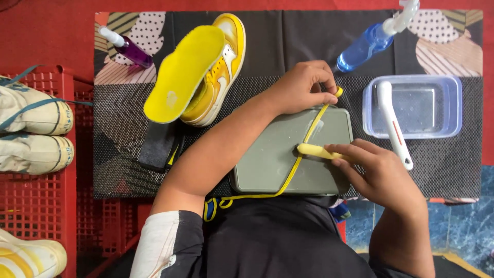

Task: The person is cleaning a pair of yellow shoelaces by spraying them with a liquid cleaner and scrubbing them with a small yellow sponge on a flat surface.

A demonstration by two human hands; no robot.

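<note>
Black matting covered the work surface, with a grey tray in the middle. Across it lay a yellow shoelace, pinched taut at its far end by the left hand so it stayed flat. Fingers of the right hand gripped a small yellow brush pressed on the lace. Nearby sat a yellow sneaker and a water tub.

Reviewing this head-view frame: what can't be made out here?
- Brush: bristles face down, handle end inside the right hand.
- Yellow lace: far end pinched under the left hand.
- Blue spray bottle: nozzle cut by the top edge.
- White shoes: cropped at the left edge.
</note>
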